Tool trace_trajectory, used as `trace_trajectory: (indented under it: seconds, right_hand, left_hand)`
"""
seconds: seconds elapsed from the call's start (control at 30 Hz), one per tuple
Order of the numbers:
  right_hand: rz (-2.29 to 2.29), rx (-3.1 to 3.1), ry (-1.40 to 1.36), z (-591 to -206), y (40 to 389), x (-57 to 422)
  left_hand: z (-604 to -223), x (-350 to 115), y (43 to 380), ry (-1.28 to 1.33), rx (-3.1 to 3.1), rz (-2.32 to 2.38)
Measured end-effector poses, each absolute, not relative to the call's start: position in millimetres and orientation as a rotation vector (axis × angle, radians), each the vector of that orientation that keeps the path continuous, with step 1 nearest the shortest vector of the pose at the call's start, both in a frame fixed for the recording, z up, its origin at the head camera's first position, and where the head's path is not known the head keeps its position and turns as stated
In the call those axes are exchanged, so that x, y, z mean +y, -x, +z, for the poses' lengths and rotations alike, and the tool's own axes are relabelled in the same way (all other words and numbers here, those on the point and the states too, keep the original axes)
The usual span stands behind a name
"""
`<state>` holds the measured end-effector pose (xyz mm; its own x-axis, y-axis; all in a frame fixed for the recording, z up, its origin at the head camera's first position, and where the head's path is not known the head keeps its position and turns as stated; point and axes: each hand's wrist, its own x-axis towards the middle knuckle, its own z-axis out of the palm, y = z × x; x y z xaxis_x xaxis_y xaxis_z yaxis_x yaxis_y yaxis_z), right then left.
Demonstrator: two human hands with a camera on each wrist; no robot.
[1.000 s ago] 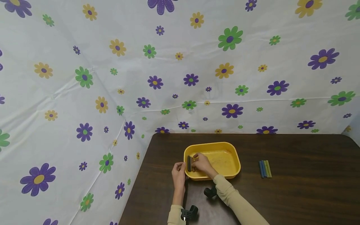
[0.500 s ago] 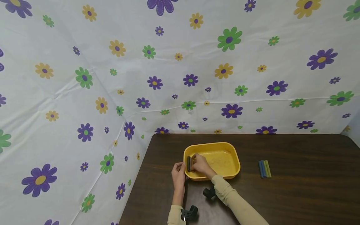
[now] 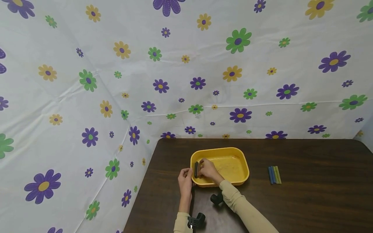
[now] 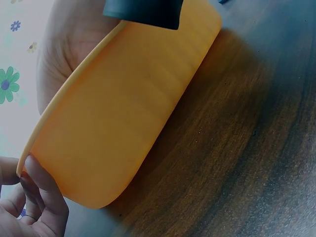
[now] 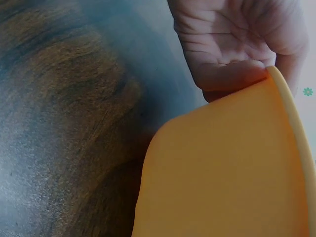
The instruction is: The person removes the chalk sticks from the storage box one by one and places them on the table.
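Note:
A yellow plastic tub (image 3: 233, 168) stands on the table. My left hand (image 3: 185, 184) pinches its rim at the near left corner, thumb and finger on either side of the wall in the left wrist view (image 4: 42, 195). My right hand (image 3: 209, 170) reaches over the near wall into the tub, its fingers bent down at a brown stick (image 3: 199, 169). A dark, nearly black stick (image 3: 196, 170) lies beside it along the left wall. The right fingertips are partly hidden, and the tub's wall blocks the sticks from both wrist views.
Blue and yellow-green sticks (image 3: 274, 175) lie side by side on the dark wooden table (image 3: 320, 184), right of the tub. A white flowered cloth (image 3: 204, 64) hangs behind the table and along its left.
The right hand has shifted slightly left and closer to the dark stick; an orange-brown stick by its fingers is now covered. The left hand keeps its hold on the rim.

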<state>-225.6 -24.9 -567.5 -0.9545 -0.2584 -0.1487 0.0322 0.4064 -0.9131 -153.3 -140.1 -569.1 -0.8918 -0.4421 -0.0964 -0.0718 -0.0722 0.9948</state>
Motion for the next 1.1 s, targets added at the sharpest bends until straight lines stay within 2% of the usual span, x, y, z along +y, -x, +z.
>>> trace_trajectory:
  seconds: [0.2,1.1]
  right_hand:
    - [-1.559,2.365,0.164,-566,227,-24]
    - [-1.675,2.297,0.146,-569,229,-14]
  left_hand:
    - [-583,-145,157,-0.543,-1.933,-2.058]
    - [-580,-144,155,-0.511,-1.925,-2.065]
